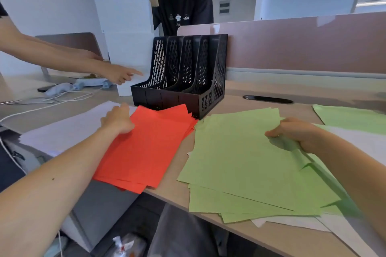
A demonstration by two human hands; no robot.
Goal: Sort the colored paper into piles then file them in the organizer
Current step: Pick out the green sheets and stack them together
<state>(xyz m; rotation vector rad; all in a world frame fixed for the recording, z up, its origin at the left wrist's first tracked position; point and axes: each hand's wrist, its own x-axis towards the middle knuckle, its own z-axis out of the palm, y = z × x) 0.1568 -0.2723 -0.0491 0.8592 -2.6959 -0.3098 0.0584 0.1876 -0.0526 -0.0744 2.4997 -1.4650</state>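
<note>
Three colours of paper lie across the desk [261,89], and the sorting looks nearly finished. At the far left is the white pile [69,129], loosely spread. The left hand [118,120] rests knuckles-up where that pile meets the red pile [150,146]; its fingers are bent down onto the paper, but whether they pinch a sheet or only press cannot be told. Behind it, another person's hand [123,76] points toward the organizer [188,81], which stands upright at the back with its slots unfilled and the red sheets touching its base. The red pile is fanned and overhangs the near edge of the desk, so it would be wise to square it with both palms before lifting.

Right of centre, the green pile [240,162] is the loosest, with corners splayed and white sheets showing under it. The right hand [296,133], well apart from the left, pinches a green sheet [300,156] that bends and creases in its grip. That sheet should probably be laid flat on the green pile with a lighter hold near one edge, not crumpled. More green paper [353,119] lies at the far right and likely has to join the pile before any filing.
</note>
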